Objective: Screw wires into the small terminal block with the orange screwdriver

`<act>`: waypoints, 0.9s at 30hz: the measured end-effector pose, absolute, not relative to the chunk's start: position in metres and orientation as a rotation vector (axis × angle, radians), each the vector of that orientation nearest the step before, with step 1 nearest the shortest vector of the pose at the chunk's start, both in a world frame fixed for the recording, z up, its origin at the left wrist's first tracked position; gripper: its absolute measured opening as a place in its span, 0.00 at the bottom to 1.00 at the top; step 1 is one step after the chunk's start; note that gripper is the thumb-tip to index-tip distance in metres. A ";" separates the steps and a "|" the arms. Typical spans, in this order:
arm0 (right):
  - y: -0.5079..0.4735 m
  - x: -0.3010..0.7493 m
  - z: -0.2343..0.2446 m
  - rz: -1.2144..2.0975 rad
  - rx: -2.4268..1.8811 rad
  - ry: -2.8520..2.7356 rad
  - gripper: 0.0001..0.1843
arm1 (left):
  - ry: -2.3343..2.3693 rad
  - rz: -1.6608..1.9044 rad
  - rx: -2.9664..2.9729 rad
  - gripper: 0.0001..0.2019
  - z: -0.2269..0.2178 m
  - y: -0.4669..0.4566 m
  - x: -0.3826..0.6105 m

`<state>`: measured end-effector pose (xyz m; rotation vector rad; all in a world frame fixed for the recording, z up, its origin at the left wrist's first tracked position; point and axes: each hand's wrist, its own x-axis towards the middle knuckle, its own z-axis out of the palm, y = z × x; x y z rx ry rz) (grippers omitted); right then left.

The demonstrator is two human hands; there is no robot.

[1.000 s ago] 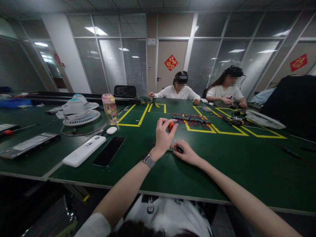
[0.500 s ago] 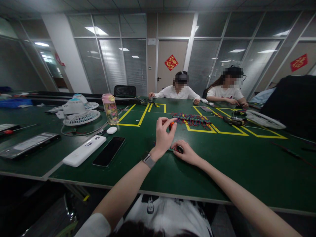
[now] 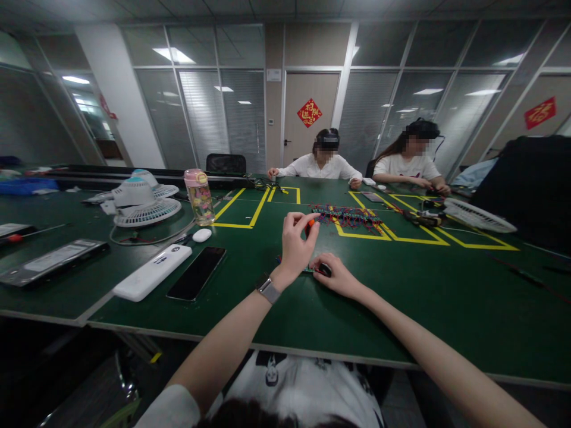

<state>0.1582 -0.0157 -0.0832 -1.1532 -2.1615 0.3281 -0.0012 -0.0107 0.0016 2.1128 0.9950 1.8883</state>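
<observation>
My left hand (image 3: pixel 295 244), with a watch on its wrist, is raised above the green table (image 3: pixel 250 279) and its fingers are pinched round the orange handle of a small screwdriver (image 3: pixel 308 226) held upright. My right hand (image 3: pixel 335 274) rests on the table just to the right, its fingers pressed down on a small dark part (image 3: pixel 322 270) under the tool's tip. The tip itself is hidden between my hands.
A black phone (image 3: pixel 197 273), a white power bank (image 3: pixel 152 271) and a white mouse-like object (image 3: pixel 201 235) lie to the left. Fans (image 3: pixel 145 205) and a pink-lidded bottle (image 3: pixel 198 197) stand farther left. A pile of coloured wires (image 3: pixel 348 214) lies ahead. Two people sit across the table.
My left fingers have closed further over the orange handle, so less of it shows. My right hand has stayed put.
</observation>
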 end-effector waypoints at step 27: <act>-0.015 0.159 -0.083 0.325 -1.144 -2.180 0.08 | 0.883 1.866 2.107 0.15 0.001 -0.008 -0.002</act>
